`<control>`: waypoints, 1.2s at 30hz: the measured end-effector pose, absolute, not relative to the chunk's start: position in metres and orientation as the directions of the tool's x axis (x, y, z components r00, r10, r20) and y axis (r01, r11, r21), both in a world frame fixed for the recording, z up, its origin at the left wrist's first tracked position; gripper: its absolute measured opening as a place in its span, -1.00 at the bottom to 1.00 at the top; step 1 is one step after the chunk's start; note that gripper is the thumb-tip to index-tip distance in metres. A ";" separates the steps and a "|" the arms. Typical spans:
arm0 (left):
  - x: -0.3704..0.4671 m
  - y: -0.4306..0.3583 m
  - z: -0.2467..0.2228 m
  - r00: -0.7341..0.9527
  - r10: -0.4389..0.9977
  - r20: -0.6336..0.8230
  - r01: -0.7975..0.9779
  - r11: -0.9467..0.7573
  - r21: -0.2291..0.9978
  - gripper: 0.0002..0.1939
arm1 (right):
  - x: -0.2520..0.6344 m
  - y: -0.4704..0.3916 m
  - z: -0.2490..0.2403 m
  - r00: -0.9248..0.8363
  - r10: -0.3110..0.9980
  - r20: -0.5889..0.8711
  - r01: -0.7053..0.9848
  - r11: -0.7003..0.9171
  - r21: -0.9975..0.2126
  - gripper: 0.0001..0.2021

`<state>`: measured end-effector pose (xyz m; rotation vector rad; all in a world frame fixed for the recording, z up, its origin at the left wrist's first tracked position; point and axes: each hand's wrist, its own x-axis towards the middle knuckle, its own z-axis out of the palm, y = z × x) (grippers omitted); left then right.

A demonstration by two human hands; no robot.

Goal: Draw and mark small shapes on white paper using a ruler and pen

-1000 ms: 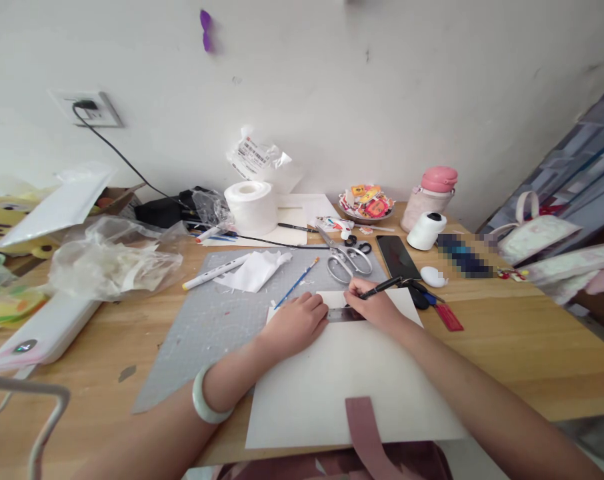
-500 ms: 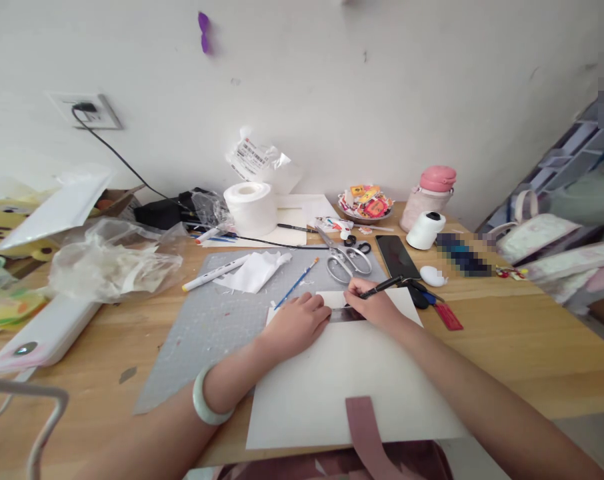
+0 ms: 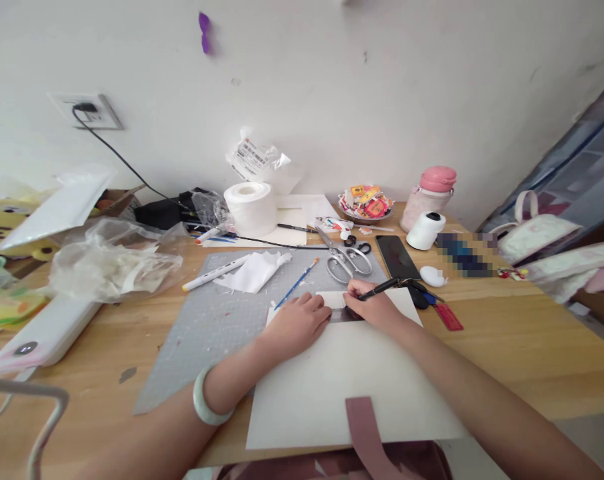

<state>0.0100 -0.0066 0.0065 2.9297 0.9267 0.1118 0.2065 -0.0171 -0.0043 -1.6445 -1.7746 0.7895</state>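
A large white sheet (image 3: 352, 387) lies at the table's front edge, partly over a grey cutting mat (image 3: 197, 340). My left hand (image 3: 298, 323) rests on its upper left part, fingers spread a little and lying flat, fingertips at a small dark strip (image 3: 343, 315). Just right of that strip, my right hand (image 3: 369, 304) is closed round a black pen (image 3: 381, 289), whose tip is hidden by the fingers. Scissors (image 3: 349, 261) and a blue paintbrush (image 3: 296, 285) lie beyond my hands.
A phone (image 3: 397, 257), a white thread cone (image 3: 425, 231) and a pink-lidded bottle (image 3: 427, 199) stand or lie at the right. A white roll (image 3: 252, 209) is behind the mat. Plastic bags (image 3: 115, 260) and a white device (image 3: 47, 337) are at the left.
My right hand and the pen have shifted very slightly left. My left hand has stayed in place on the sheet.
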 end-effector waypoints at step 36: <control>0.010 -0.006 0.004 0.815 0.577 0.053 0.573 -0.816 0.082 -0.75 | 0.218 -0.016 0.012 0.011 0.994 -0.109 0.725 -0.083 -0.684 -0.91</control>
